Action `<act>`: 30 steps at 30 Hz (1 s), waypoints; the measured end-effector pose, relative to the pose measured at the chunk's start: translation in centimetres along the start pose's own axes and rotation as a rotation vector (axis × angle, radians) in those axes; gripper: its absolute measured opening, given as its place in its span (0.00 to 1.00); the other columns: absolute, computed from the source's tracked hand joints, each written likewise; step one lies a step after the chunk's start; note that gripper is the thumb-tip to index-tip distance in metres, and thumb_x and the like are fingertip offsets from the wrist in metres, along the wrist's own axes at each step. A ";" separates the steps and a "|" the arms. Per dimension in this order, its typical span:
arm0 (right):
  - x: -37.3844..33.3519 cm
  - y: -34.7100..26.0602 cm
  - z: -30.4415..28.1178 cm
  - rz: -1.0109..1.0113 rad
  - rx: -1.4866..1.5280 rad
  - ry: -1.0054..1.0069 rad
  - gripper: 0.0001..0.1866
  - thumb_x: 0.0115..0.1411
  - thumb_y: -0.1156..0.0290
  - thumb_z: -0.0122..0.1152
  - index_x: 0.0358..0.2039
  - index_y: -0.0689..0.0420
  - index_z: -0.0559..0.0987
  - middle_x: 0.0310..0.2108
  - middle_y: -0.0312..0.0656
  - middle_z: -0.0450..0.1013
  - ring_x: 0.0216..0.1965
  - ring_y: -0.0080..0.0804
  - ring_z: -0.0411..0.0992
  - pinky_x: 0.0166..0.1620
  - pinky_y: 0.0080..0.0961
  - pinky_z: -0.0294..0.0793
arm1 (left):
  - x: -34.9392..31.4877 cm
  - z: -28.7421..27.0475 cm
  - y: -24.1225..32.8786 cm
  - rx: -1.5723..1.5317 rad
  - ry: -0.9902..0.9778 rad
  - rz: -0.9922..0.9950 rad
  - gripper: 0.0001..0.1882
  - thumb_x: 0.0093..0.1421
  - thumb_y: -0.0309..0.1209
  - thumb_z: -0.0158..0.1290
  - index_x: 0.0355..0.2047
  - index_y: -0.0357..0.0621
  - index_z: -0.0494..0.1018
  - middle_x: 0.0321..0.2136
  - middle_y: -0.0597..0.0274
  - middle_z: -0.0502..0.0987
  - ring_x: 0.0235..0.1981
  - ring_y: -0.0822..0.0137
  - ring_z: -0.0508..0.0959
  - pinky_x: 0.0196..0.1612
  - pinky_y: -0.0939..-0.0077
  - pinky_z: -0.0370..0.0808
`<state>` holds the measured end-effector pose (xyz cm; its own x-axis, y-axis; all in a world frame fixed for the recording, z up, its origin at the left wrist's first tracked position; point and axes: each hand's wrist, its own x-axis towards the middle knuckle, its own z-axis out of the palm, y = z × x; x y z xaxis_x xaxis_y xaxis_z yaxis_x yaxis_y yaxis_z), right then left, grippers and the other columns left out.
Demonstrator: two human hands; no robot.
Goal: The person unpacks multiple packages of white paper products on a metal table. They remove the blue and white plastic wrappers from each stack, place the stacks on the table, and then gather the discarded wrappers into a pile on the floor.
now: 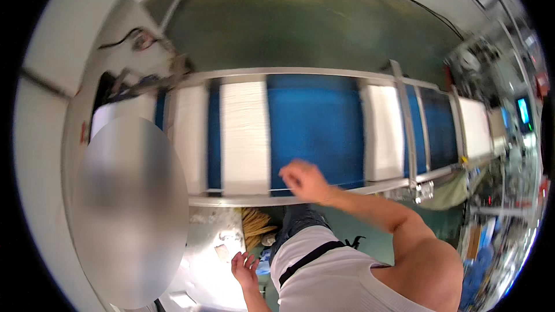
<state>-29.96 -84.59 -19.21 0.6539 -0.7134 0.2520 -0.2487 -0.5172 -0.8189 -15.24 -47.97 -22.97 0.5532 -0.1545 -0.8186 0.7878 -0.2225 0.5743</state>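
A blue conveyor belt runs left to right in front of me, with white stacks of what looks like paper or folded sheets spaced along it. Over the belt's near edge is my right hand, its fingers curled in, with nothing visible in them. The nearest white stack lies to its left, apart from it. Another white stack is farther to the right. My left hand is lower, beside a brightly lit white surface. Its fingers are apart and hold nothing I can see.
Metal rails edge the belt, and a metal crossbar spans it on the right. Brown bristle-like material sits below the near rail. Machinery stands at far right. A blurred oval hides part of the left side.
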 end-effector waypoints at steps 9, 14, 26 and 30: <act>-7.8 -17.9 17.1 -0.150 0.205 -0.835 0.06 0.61 0.75 0.64 0.39 0.59 0.84 0.34 0.47 0.80 0.31 0.42 0.79 0.34 0.32 0.78 | 0.7 -28.4 -6.1 0.440 0.918 0.473 0.21 0.58 0.33 0.64 0.48 0.36 0.73 0.31 0.51 0.80 0.35 0.55 0.81 0.43 0.61 0.77; -12.1 -21.4 23.8 -0.189 0.118 -1.132 0.08 0.61 0.77 0.64 0.40 0.62 0.83 0.33 0.49 0.79 0.31 0.39 0.79 0.35 0.29 0.78 | -2.8 -45.2 -11.2 0.614 1.339 0.300 0.30 0.57 0.37 0.66 0.54 0.36 0.67 0.52 0.40 0.73 0.54 0.42 0.74 0.53 0.50 0.73; -22.9 -33.4 41.6 -0.512 0.050 -1.509 0.12 0.65 0.66 0.61 0.43 0.60 0.82 0.35 0.49 0.79 0.36 0.47 0.79 0.42 0.38 0.79 | -1.7 -54.0 -15.4 0.815 1.382 0.148 0.32 0.49 0.33 0.67 0.52 0.38 0.68 0.57 0.39 0.67 0.63 0.39 0.65 0.63 0.36 0.61; -29.6 -32.7 48.8 -0.519 0.043 -1.556 0.22 0.64 0.60 0.63 0.53 0.60 0.77 0.40 0.52 0.80 0.42 0.50 0.79 0.46 0.40 0.78 | -3.1 -50.2 -14.4 0.549 1.357 0.370 0.33 0.45 0.27 0.66 0.52 0.39 0.66 0.53 0.43 0.67 0.57 0.39 0.68 0.54 0.43 0.68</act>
<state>-6.29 -23.50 -25.08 0.7098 0.6690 -0.2204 0.2147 -0.5035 -0.8369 -14.67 4.03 -28.66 0.7571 0.6318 0.1662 0.5258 -0.7403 0.4189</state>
